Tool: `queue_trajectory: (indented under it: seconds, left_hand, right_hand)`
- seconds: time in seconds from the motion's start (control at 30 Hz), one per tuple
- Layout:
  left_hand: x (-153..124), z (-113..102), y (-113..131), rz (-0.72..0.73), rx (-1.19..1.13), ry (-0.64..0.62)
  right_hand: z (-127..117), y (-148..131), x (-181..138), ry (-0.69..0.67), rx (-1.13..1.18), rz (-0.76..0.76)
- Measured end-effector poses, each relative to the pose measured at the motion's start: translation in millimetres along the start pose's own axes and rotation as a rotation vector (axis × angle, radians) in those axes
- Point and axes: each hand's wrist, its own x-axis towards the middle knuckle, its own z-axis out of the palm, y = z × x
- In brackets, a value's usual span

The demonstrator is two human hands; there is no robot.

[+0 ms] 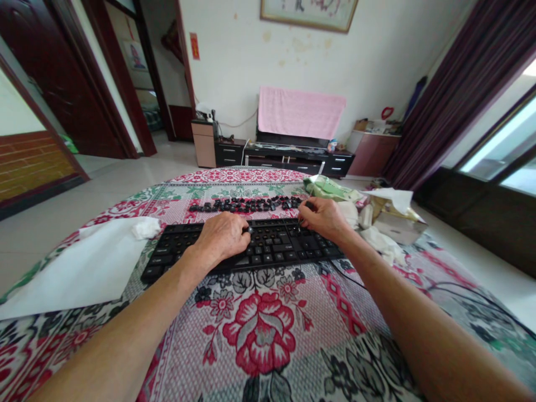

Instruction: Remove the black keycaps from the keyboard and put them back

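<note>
Flowered tablecloth (188, 346) under black keyboard (272, 244); left hand (224, 234) curled over it, hold unclear; right hand (324, 218) pinching small dark piece (310, 205)

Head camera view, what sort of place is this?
Probably a home's living room: a pink towel drapes over what looks like a television, a low black cabinet stands beneath it, and a framed picture hangs above.

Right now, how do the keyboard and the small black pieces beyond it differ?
The keyboard is one long body; the small black pieces are many separate bits. The keyboard lies nearer the camera; the small black pieces lie farther off in an uneven row. Both are black and rest on the patterned tablecloth.
</note>
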Motion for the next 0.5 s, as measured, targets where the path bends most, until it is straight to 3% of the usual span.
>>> queue_trajectory:
  seconds: [0.3, 0.5]
  left_hand:
    - [0.2, 0.7, -2.5, -0.006, -0.024, -0.006]
    - [0.5, -1.1, -2.3, -0.004, -0.047, -0.006]
  right_hand:
    - [7.4, -3.8, -3.4, 0.042, -0.032, 0.021]
    - [6.0, -0.4, -2.3, -0.017, -0.068, 0.033]
